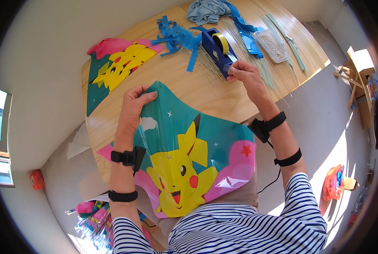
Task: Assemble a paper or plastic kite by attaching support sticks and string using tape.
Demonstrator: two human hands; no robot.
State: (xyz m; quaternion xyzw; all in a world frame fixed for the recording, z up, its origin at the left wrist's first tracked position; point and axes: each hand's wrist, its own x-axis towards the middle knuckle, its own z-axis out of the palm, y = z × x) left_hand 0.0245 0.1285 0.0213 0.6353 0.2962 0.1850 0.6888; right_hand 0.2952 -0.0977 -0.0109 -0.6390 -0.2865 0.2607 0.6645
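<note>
My left hand (pixel 134 106) pinches the top corner of a glossy plastic kite sail (pixel 184 152) between thumb and fingers. The sail is green and pink, printed with a yellow cartoon animal, and hangs over my lap with a crease down its middle. My right hand (pixel 247 78) is closed at the near end of a dark blue tape dispenser (pixel 212 47), thumb and forefinger pinched on the end of the clear tape (pixel 231 57). A yellowish tape roll (pixel 221 43) sits in the dispenser, which stands on the wooden table (pixel 172 76).
Another printed sail (pixel 123 63) lies at the table's left. Beyond the dispenser are blue ribbons (pixel 176 36), a grey-blue cloth (pixel 208 10), thin rods (pixel 288 38) and a clear box of small parts (pixel 273 45). A red bag (pixel 333 182) rests on the floor at right.
</note>
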